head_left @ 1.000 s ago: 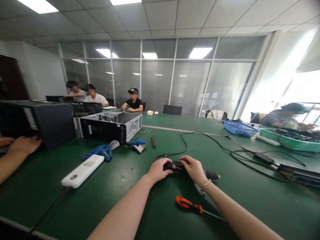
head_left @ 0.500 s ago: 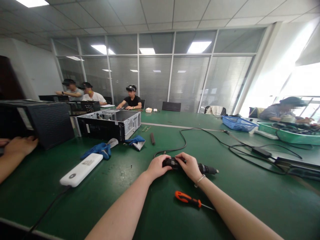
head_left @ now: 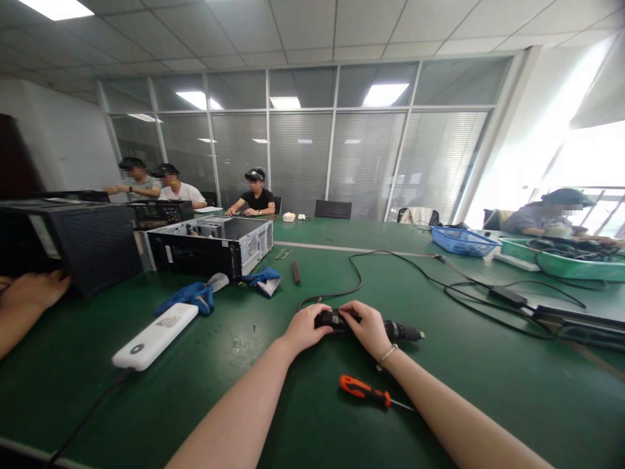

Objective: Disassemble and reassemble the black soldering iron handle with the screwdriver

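A black corded electric screwdriver (head_left: 403, 331) lies across in front of me, its tip pointing right and its cable leaving near the left end. My left hand (head_left: 306, 329) is wrapped round that left end, fingers behind and thumb in front. On the middle of the body, my right hand (head_left: 367, 327) is closed with thumb and fingertips pressed to it; what the fingertips touch is partly hidden. Below the right wrist is a screwdriver (head_left: 364, 389) with an orange and black handle, its shaft reaching toward my forearm.
An opened computer case (head_left: 209, 247) and a dark case (head_left: 97, 244) stand left, a co-worker's hand (head_left: 39, 290) at the latter. Nearer are a white power bank (head_left: 156, 337) and blue gloves (head_left: 188, 298). Cables (head_left: 420, 267), a blue basket (head_left: 463, 242) and a green basket (head_left: 566, 260) lie right.
The view has shifted slightly. Both my hands keep their hold on the electric screwdriver, with only a slight change in the right fingers.
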A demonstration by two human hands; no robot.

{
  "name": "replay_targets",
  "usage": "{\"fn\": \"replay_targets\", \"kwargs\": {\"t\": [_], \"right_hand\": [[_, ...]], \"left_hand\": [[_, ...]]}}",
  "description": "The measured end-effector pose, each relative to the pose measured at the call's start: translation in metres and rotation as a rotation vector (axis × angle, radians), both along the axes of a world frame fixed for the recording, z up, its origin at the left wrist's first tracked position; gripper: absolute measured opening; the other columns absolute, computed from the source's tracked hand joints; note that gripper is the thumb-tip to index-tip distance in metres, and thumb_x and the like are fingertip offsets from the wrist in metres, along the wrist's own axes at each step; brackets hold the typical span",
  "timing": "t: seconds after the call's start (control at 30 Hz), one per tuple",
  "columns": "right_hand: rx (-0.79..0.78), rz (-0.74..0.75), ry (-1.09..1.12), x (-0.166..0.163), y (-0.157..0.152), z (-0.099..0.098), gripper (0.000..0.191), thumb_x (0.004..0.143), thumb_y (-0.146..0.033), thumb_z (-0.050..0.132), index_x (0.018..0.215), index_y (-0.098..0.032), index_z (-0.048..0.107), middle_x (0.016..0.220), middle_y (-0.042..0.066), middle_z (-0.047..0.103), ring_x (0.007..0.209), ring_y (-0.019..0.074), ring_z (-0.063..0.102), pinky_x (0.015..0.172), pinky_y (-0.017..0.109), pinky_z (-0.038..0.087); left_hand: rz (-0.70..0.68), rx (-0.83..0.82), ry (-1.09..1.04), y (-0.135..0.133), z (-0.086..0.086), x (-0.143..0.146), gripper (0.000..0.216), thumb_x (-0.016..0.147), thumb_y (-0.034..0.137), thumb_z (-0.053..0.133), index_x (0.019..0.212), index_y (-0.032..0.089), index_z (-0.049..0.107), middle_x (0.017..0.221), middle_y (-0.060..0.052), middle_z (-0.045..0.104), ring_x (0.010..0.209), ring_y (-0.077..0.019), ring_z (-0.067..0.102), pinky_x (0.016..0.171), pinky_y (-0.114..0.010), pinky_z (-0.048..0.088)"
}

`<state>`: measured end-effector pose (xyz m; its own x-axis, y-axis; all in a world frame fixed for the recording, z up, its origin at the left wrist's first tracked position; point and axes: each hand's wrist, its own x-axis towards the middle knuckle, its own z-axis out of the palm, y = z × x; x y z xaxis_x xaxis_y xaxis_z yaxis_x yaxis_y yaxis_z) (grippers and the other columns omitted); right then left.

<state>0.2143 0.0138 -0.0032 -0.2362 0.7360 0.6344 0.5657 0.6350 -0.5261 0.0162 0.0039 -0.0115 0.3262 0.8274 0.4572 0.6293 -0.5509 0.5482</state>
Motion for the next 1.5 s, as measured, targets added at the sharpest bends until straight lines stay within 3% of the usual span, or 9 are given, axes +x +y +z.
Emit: {"fn": "replay_targets", "kwargs": {"t": [0.63, 0.8, 0.93, 1.03, 1.1, 1.27, 1.5], "right_hand": [[0.049, 0.106, 0.001, 0.004, -0.006, 0.012, 0.018, 0.084, -0.024, 0.052, 0.084, -0.021, 0.069, 0.089, 0.006, 0.068, 0.084, 0.0172, 0.062, 0.080, 0.031, 0.049], [-0.206, 0.092, -0.059, 0.027, -0.001, 0.039, 0.019, 0.079, -0.031, 0.056, 0.081, -0.019, 0.071, 0.072, 0.002, 0.069, 0.064, 0.0151, 0.062, 0.061, 0.025, 0.049], [-0.413, 0.226, -0.429, 0.044, -0.005, 0.055, 0.010, 0.068, -0.022, 0.062, 0.070, -0.022, 0.071, 0.055, -0.003, 0.065, 0.049, 0.0125, 0.058, 0.049, 0.021, 0.043], [-0.309, 0.132, -0.705, 0.042, -0.011, 0.054, 0.017, 0.057, -0.011, 0.064, 0.062, -0.026, 0.071, 0.055, -0.002, 0.065, 0.048, 0.0131, 0.058, 0.047, 0.021, 0.040], [-0.201, 0.058, -0.775, 0.035, -0.015, 0.049, 0.024, 0.052, -0.006, 0.063, 0.060, -0.026, 0.071, 0.060, 0.000, 0.067, 0.054, 0.0157, 0.061, 0.050, 0.023, 0.041], [-0.128, -0.005, -0.837, 0.017, -0.025, 0.043, 0.023, 0.054, -0.001, 0.057, 0.055, -0.021, 0.068, 0.062, 0.009, 0.068, 0.058, 0.0199, 0.062, 0.052, 0.026, 0.040], [-0.116, 0.013, -0.771, 0.015, -0.031, 0.051, 0.011, 0.060, -0.015, 0.059, 0.063, -0.022, 0.067, 0.063, 0.004, 0.066, 0.055, 0.0162, 0.057, 0.051, 0.024, 0.035]], "left_hand": [[-0.015, -0.025, -0.010, -0.001, 0.006, 0.000, 0.044, 0.070, 0.025, 0.073, 0.112, 0.023, 0.059, 0.113, -0.003, 0.065, 0.105, -0.0232, 0.059, 0.094, -0.034, 0.044], [-0.018, -0.036, -0.019, -0.001, 0.007, 0.000, 0.044, 0.070, 0.024, 0.072, 0.111, 0.024, 0.060, 0.115, -0.003, 0.065, 0.105, -0.0230, 0.059, 0.094, -0.034, 0.044], [-0.007, -0.056, -0.013, -0.001, 0.006, 0.000, 0.043, 0.070, 0.024, 0.072, 0.111, 0.024, 0.060, 0.114, -0.003, 0.065, 0.105, -0.0235, 0.060, 0.094, -0.035, 0.045], [-0.001, -0.051, -0.010, 0.000, 0.006, 0.000, 0.043, 0.069, 0.024, 0.072, 0.110, 0.024, 0.060, 0.113, -0.002, 0.066, 0.103, -0.0233, 0.060, 0.093, -0.034, 0.045], [-0.004, -0.041, -0.012, 0.000, 0.006, 0.000, 0.043, 0.069, 0.023, 0.072, 0.111, 0.024, 0.060, 0.113, -0.002, 0.066, 0.103, -0.0232, 0.060, 0.093, -0.034, 0.045], [-0.019, -0.027, -0.014, 0.001, 0.004, -0.001, 0.044, 0.069, 0.024, 0.072, 0.112, 0.024, 0.059, 0.114, -0.003, 0.065, 0.105, -0.0231, 0.059, 0.094, -0.034, 0.044], [-0.024, -0.026, -0.025, 0.002, 0.002, -0.001, 0.045, 0.069, 0.026, 0.073, 0.112, 0.023, 0.059, 0.115, -0.002, 0.065, 0.105, -0.0220, 0.059, 0.094, -0.032, 0.043]]}}
